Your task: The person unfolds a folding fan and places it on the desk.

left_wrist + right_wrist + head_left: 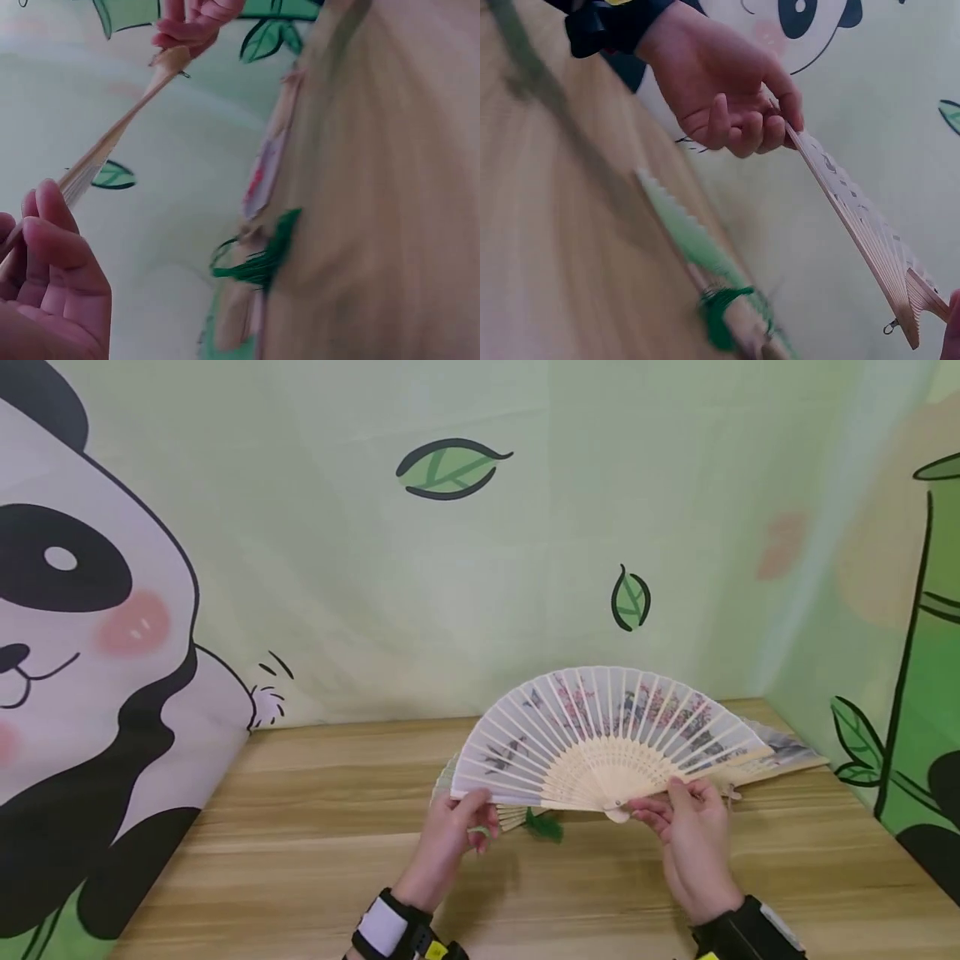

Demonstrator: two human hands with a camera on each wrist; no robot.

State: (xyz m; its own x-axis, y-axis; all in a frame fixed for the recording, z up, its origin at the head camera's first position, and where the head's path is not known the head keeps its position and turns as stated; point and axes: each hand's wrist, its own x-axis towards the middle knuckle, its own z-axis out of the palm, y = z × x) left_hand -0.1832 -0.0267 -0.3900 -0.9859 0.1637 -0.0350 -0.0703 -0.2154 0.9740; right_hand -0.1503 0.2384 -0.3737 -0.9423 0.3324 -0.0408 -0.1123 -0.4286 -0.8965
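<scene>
An open white folding fan [577, 702], printed with pink blossoms and dark birds, is held up above the table with its pale slatted ribs toward me. My left hand [448, 833] pinches the outer end of its left edge between thumb and fingers. My right hand [693, 839] grips the right edge close to the pivot. From the left wrist side the fan [112, 135] appears nearly edge-on between both hands. In the right wrist view a small metal ring [889, 328] hangs at its pivot; only a sliver of the right hand [952, 330] shows there.
Behind the held fan lies a green fan [675, 225] with a green tassel [543, 825], mostly hidden in the head view. Another fan [787, 752], greyish, pokes out on the right. The wooden table [322, 877] meets a printed panda backdrop [337, 593].
</scene>
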